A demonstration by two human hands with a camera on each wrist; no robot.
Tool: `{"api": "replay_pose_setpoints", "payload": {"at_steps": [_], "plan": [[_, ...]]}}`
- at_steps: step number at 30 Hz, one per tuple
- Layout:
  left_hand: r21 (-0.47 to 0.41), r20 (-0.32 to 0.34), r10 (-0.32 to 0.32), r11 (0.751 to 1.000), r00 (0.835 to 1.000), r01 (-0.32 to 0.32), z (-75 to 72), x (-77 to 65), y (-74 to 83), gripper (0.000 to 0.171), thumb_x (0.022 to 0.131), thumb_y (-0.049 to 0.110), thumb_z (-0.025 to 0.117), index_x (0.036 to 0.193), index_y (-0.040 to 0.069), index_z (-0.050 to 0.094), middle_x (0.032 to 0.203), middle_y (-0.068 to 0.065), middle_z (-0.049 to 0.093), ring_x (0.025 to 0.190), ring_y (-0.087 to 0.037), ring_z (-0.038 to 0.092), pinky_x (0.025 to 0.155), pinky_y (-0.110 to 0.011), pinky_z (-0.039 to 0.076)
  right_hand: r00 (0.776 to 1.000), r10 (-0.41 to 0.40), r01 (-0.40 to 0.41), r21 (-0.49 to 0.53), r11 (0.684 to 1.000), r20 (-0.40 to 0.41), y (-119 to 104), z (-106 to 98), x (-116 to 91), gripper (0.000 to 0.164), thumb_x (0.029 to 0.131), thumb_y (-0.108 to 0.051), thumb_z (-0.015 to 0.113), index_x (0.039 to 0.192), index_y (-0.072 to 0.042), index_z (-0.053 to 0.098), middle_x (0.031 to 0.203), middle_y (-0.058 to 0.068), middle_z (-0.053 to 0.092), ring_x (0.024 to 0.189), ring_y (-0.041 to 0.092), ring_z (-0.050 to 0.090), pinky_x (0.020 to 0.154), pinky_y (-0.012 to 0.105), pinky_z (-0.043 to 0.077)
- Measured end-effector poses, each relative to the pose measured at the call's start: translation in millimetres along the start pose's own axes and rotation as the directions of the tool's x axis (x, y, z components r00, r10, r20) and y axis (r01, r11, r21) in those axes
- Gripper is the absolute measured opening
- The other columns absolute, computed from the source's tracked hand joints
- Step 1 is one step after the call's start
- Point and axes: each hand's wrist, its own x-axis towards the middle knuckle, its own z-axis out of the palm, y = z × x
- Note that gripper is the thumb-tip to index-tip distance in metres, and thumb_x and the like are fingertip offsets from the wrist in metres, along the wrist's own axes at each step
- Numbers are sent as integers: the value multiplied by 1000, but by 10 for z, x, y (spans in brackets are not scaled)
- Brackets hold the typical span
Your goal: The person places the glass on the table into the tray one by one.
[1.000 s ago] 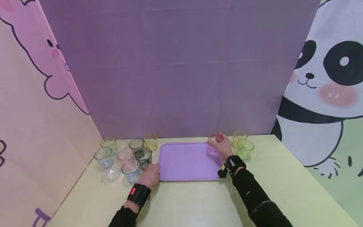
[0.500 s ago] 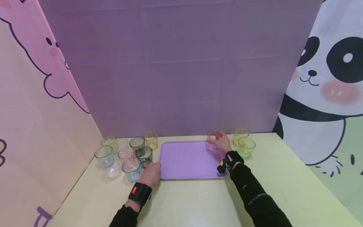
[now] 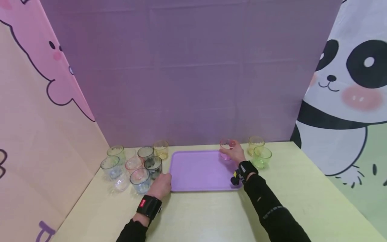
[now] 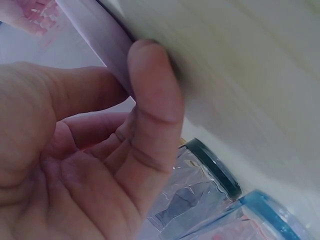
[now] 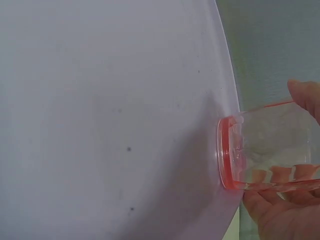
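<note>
A lilac tray (image 3: pixel 196 171) lies flat on the pale table. My left hand (image 3: pixel 160 186) pinches its near left edge; in the left wrist view the thumb and forefinger meet around the tray's rim (image 4: pixel 97 32). Over at the far right corner, my right hand (image 3: pixel 235 154) grips a pink glass tumbler (image 3: pixel 225 144). In the right wrist view the tumbler (image 5: pixel 265 140) has its base right at the tray's surface, with the thumb on one side and the other fingers behind the clear wall. Nothing else is on the tray.
Several tinted tumblers crowd left of the tray, among them a blue-rimmed one (image 3: pixel 140 183) and a dark one (image 3: pixel 153 164) close beside my left hand. Yellow (image 3: pixel 255 144) and green (image 3: pixel 261 158) tumblers stand right of my right hand. A purple backdrop (image 3: pixel 193 74) rises behind.
My right hand and forearm have shifted slightly left with the pink tumbler, still at the tray's far right corner. The left hand keeps its place on the edge.
</note>
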Motion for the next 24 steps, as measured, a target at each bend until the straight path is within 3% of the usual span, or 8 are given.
{"api": "replay_pose_setpoints", "payload": {"at_steps": [11, 16, 24], "plan": [[1, -4, 6, 1000, 1000, -6, 32, 0, 4, 6, 76, -4, 57, 76, 2, 58, 69, -11, 57, 63, -23, 55, 55, -37, 46, 998, -51, 51, 16, 999, 40, -10, -33, -45, 102, 67, -30, 80, 141, 0, 18, 139, 23, 34, 126, 37, 33, 103, 45, 29], [-2, -8, 5, 1000, 1000, -5, 30, -2, -8, 7, 75, -5, 57, 75, 2, 58, 69, -11, 57, 63, -23, 55, 55, -37, 45, 999, -28, 29, 0, 1000, 42, -30, -36, -24, 109, 64, -37, 81, 143, 0, 15, 144, 23, 26, 131, 36, 26, 106, 45, 24], [-5, -7, -5, 1000, 1000, 5, 15, 14, -15, 8, 75, -5, 57, 75, 3, 58, 69, -10, 58, 63, -23, 55, 55, -37, 46, 999, -40, 40, -40, 998, 4, -131, -77, -81, 111, 66, -45, 77, 143, 1, 12, 146, 23, 21, 134, 34, 21, 108, 43, 21]]}}
